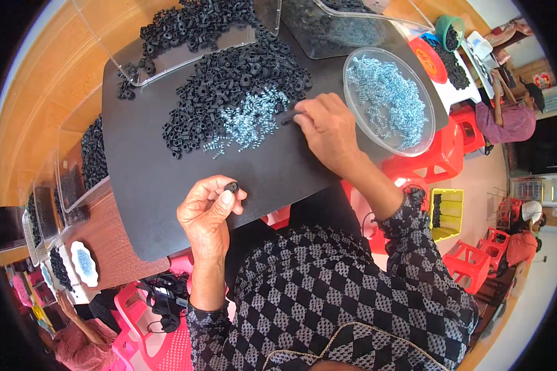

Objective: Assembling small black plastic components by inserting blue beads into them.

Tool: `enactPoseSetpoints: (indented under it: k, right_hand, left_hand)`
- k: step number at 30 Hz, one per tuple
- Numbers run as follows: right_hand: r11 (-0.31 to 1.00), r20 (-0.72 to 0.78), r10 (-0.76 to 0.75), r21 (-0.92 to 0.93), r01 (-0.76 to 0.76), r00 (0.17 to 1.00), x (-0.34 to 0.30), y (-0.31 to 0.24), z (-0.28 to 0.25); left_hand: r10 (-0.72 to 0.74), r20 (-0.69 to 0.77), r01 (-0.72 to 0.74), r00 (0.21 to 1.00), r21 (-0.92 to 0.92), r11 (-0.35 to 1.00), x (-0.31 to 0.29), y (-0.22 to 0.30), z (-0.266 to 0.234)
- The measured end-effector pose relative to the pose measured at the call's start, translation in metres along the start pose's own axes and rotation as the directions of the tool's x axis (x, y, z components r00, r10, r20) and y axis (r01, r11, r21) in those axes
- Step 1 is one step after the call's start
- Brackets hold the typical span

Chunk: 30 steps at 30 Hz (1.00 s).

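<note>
My left hand [208, 207] is closed on a small black hollow plastic part [231, 187], pinched between thumb and fingers with its round opening showing. My right hand [329, 131] pinches a short dark stick-like piece [289, 116]; I cannot make out its exact kind. Its tip is by the right edge of a pile of small shiny coil springs [249, 120] on the dark table [161, 191]. Behind and beside the springs spreads a large heap of small black plastic parts [229, 77].
A round clear tub [428, 117] of springs stands at the table's right edge. Clear bins, one tipped toward the heap [195, 59], hold more black parts. Red stools [436, 157], a yellow crate [447, 213] and pink chairs [176, 346] stand around. Other people sit at the sides.
</note>
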State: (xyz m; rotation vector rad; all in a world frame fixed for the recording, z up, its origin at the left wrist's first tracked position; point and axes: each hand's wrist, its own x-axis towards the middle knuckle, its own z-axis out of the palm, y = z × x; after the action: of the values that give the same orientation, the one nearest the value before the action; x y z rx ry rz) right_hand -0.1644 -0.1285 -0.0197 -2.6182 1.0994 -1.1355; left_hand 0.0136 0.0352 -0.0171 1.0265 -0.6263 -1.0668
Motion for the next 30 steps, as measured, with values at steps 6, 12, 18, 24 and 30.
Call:
enactPoseSetpoints:
  k: [6, 12, 18, 24, 30]
  right_hand:
    - [0.996, -0.022, 0.077, -0.041, -0.077, 0.997, 0.002, 0.008, 0.000]
    - [0.994, -0.023, 0.088, -0.065, -0.089, 0.996, 0.006, 0.005, 0.006]
    - [0.994, 0.001, 0.073, -0.085, -0.072, 0.997, 0.013, 0.007, 0.010]
    - [0.993, 0.027, 0.074, -0.091, -0.072, 0.997, 0.011, 0.008, 0.012]
    - [0.999, -0.023, 0.044, -0.027, -0.044, 0.999, 0.008, 0.006, 0.004]
  left_hand:
    - [-0.002, 0.001, 0.002, 1.000, 0.026, 1.000, 0.001, 0.000, -0.001]
    - [0.011, 0.005, -0.011, 1.000, 0.019, 1.000, 0.001, -0.001, -0.002]
    - [0.019, 0.008, -0.019, 1.000, -0.009, 1.000, 0.002, -0.001, 0.000]
    - [0.009, 0.028, -0.009, 1.000, -0.019, 1.000, 0.002, -0.005, -0.003]
    - [0.031, 0.008, -0.030, 1.000, -0.015, 0.999, 0.001, -0.004, -0.003]
